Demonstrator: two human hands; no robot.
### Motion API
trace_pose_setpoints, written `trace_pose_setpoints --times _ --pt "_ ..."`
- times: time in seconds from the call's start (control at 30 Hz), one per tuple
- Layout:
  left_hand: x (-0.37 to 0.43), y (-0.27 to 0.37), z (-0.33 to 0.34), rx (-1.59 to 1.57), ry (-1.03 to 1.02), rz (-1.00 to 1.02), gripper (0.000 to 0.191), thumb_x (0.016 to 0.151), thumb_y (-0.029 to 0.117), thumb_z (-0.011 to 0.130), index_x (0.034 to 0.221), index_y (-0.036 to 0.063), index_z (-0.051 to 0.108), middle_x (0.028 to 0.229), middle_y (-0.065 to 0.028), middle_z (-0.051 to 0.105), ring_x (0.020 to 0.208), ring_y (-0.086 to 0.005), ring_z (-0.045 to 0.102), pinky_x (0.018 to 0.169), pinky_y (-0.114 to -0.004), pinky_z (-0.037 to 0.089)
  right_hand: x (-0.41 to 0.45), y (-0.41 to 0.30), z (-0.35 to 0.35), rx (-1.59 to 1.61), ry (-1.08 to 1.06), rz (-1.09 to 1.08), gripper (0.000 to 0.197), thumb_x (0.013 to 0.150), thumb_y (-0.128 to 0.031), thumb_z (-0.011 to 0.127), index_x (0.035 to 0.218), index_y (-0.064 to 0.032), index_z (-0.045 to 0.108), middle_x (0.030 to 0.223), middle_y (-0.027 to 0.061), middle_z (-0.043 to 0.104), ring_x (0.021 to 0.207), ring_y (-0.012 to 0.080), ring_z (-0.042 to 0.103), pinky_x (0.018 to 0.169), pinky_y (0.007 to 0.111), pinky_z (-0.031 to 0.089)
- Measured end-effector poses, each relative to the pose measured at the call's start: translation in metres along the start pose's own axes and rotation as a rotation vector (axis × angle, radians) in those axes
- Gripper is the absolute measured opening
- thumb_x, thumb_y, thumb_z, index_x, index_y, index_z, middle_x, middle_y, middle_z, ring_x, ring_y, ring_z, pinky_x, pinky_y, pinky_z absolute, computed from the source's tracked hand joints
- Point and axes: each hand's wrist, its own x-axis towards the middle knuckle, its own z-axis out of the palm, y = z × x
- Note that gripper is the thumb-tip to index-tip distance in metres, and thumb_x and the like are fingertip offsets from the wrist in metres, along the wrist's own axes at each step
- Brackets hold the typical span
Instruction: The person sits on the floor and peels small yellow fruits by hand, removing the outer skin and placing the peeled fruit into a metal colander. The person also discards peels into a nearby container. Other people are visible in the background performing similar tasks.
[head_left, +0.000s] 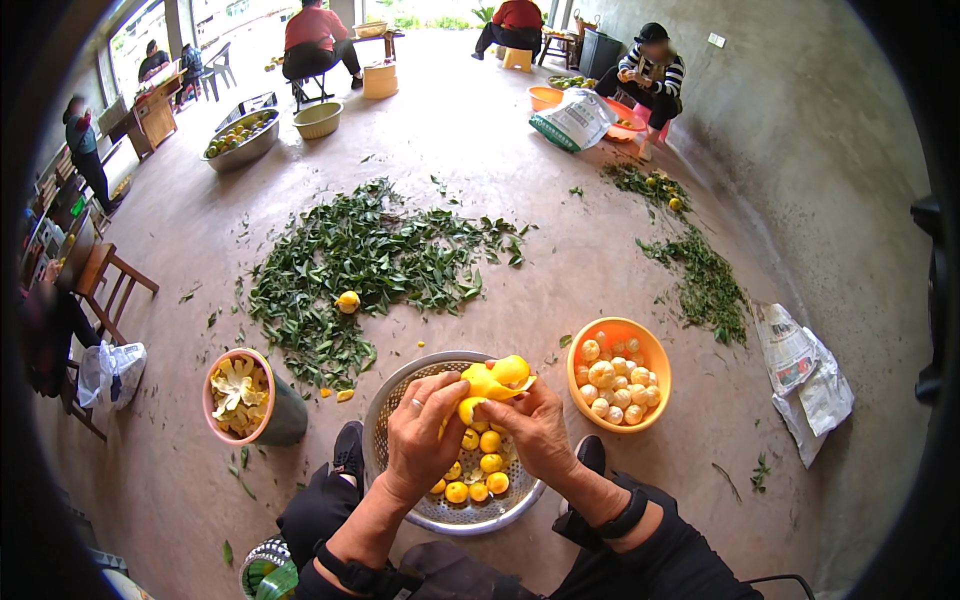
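Observation:
My left hand (429, 429) and my right hand (534, 433) hold a partly peeled mandarin (489, 381) between them, its yellow-orange peel pulled away in flaps. A ring sits on a left-hand finger. Directly below, between my feet, is a perforated metal colander (382, 420) with several unpeeled mandarins (491, 463) in it. Right of it stands an orange plastic basin (660, 360) of peeled mandarins (601, 373), pale with pith. On the left, a tall bin (289, 412) with a pink rim is heaped with torn peel (238, 394).
A leafy pile (360, 255) spreads ahead, one mandarin (348, 302) on it. More leaves (701, 285) lie by the right wall, near crumpled sacks (806, 375). A seated person (656, 75) works beyond a white sack (576, 118). A wooden stool (109, 281) stands left.

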Motion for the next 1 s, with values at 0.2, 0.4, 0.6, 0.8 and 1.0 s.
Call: trace_pose_setpoints --times 0.2,0.4,0.6,0.8,1.0 --pt "-0.001 0.002 -0.004 0.046 0.049 0.063 0.025 0.08 -0.006 0.066 0.104 -0.0014 0.066 0.104 -0.017 0.068 0.094 -0.0361 0.067 0.084 -0.042 0.055 0.0 0.003 0.004 0.036 -0.031 -0.021 0.043 0.094 0.0 0.067 0.135 0.0021 0.051 0.127 0.0126 0.062 0.117 0.02 0.063 0.101 0.033 0.053" --pt "0.0 0.006 -0.005 -0.142 0.072 -0.188 0.019 0.082 -0.006 0.068 0.099 0.001 0.067 0.101 -0.0138 0.069 0.092 -0.0306 0.066 0.084 -0.037 0.053 0.0 0.008 0.004 -0.007 -0.035 -0.042 0.043 0.094 0.0 0.068 0.133 0.0 0.051 0.126 0.0127 0.063 0.116 0.0192 0.064 0.101 0.033 0.053" --pt "0.002 0.009 -0.002 -0.054 0.037 -0.132 0.029 0.073 -0.011 0.068 0.099 0.001 0.068 0.107 -0.0141 0.07 0.098 -0.0311 0.068 0.089 -0.039 0.054 0.002 0.012 -0.002 0.054 -0.012 -0.037 0.041 0.094 0.0 0.068 0.131 -0.0005 0.051 0.126 0.0128 0.063 0.116 0.0196 0.064 0.1 0.033 0.054" --pt "0.0 0.004 -0.004 -0.127 0.057 -0.1 0.025 0.076 -0.01 0.068 0.099 0.0008 0.068 0.107 -0.0141 0.07 0.099 -0.0308 0.068 0.088 -0.037 0.054 0.001 0.011 -0.001 0.036 -0.051 -0.073 0.041 0.094 -0.001 0.069 0.131 0.0002 0.051 0.125 0.0138 0.063 0.115 0.0195 0.064 0.1 0.032 0.054" --pt "-0.005 0.003 -0.005 -0.24 0.149 -0.237 0.023 0.083 -0.008 0.064 0.103 0.0007 0.067 0.105 -0.014 0.07 0.098 -0.0293 0.068 0.089 -0.037 0.054 0.001 -0.001 0.004 -0.002 -0.027 0.024 0.046 0.098 -0.011 0.067 0.138 0.0022 0.048 0.128 0.0158 0.061 0.115 0.021 0.064 0.1 0.034 0.054"
